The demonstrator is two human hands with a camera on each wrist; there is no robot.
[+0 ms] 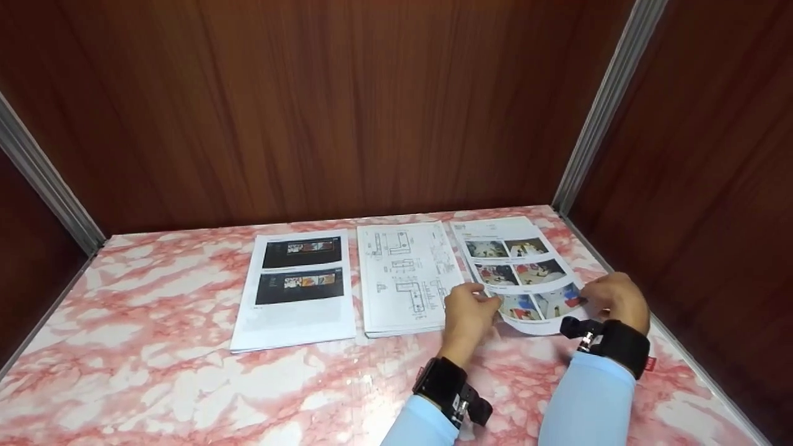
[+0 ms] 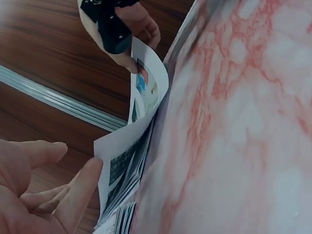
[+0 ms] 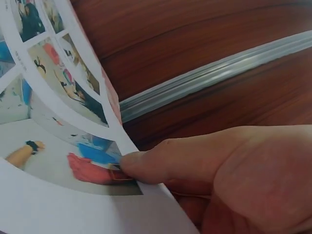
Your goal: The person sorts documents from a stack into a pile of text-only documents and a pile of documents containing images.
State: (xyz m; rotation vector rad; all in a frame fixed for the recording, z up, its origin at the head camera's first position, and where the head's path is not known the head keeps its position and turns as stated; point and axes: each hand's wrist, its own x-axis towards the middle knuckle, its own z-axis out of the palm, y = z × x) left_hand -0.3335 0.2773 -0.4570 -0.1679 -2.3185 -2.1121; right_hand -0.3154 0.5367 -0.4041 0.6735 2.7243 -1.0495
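Observation:
My right hand (image 1: 619, 300) pinches the right edge of a printed sheet (image 1: 526, 288) with colour photos, thumb on top in the right wrist view. That sheet's near end curves up off the stack of papers (image 2: 129, 187) under it. At the sheet's left edge is my left hand (image 1: 468, 314). In the left wrist view its thumb and forefinger stand apart, a fingertip against the corner of the lifted paper. Beside it lies a middle stack of papers (image 1: 384, 310) with line drawings on top, partly covered by the left hand.
A third stack of papers (image 1: 297, 323), its top page showing two dark screen pictures, lies flat on the left. All rest on a red and white marbled table (image 1: 186, 384). Brown wood-grain panels (image 1: 310, 111) with metal corner posts (image 1: 610, 105) enclose the back and sides.

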